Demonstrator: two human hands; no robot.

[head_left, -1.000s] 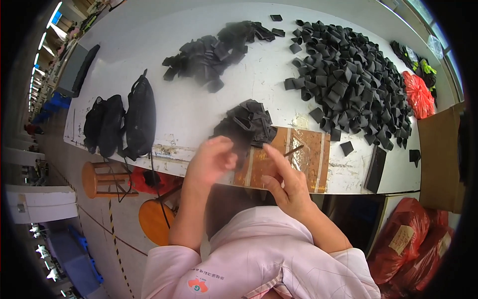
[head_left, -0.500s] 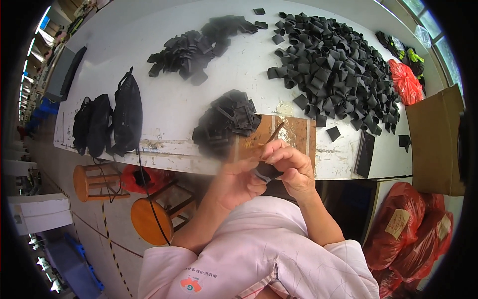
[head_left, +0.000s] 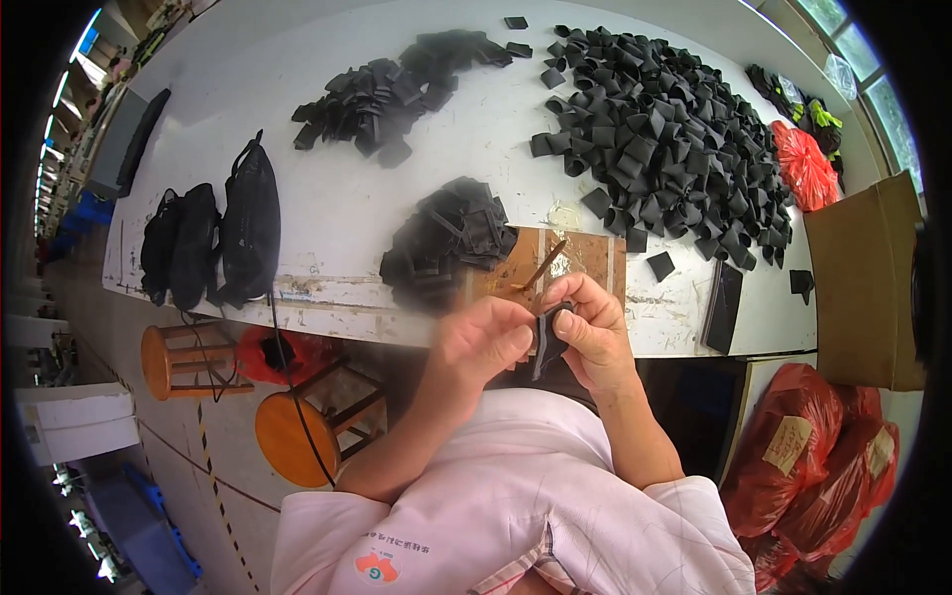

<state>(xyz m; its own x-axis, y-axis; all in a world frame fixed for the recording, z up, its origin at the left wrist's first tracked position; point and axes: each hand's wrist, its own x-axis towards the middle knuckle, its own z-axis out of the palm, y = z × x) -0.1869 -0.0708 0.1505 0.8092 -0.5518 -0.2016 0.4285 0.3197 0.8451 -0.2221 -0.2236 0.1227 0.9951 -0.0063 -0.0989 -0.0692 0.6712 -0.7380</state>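
My right hand (head_left: 598, 332) pinches a small black fabric piece (head_left: 548, 342) between thumb and fingers, above the table's front edge. A lighter grey edge runs down the piece's left side. My left hand (head_left: 478, 342) is closed at that edge, thumb and forefinger pinching its upper part; the fingertips partly hide the contact. Just beyond my hands lies a brown board (head_left: 607, 260) with glossy patches, and a thin brown stick (head_left: 548, 263) slants over it. A heap of flat black pieces (head_left: 446, 233) overlaps the board's left side.
A large pile of folded black fabric loops (head_left: 674, 149) covers the table's right. Another black heap (head_left: 362, 104) lies farther back. Black pouches (head_left: 250, 223) stand at left. A dark flat bar (head_left: 723, 307), cardboard (head_left: 863, 283) and red bags (head_left: 788, 431) are at right; wooden stools (head_left: 296, 439) below left.
The black piece has turned from lying slanted to nearly upright, its grey edge now facing left. My left hand's fingers have shifted up to that edge. The view has moved slightly.
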